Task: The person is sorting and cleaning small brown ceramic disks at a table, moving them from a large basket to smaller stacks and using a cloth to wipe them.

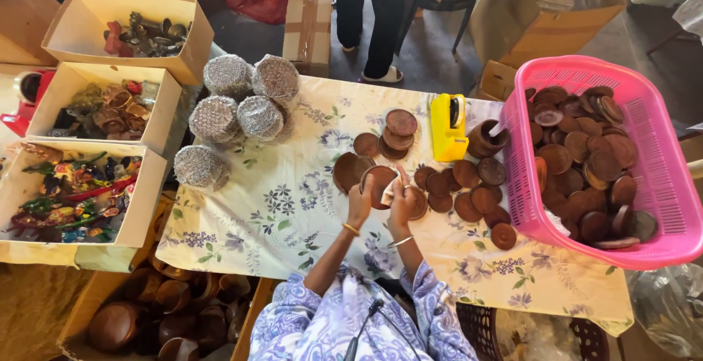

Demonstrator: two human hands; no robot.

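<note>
Boxes of small painted trinkets lined the far left edge, and beside them sat a cluster of foil-wrapped bundles on the flowered tablecloth. Near the middle of the cloth, the left hand was closed round the edge of a round brown clay lid, holding it tilted up off the table. The right hand met it from the other side, fingers pinched on what looked like a small pale scrap pressed against the lid's face — what the scrap was could not be told. Both hands touched the same lid.

To do this well, I judged the left hand needed to keep the lid steady by its rim while the right worked the face with light, even pressure — fired clay chips if squeezed. More loose lids lay spread just to the right, a yellow tape dispenser stood behind them, and a pink plastic basket at the far right held a heap of the same brown pieces.
</note>
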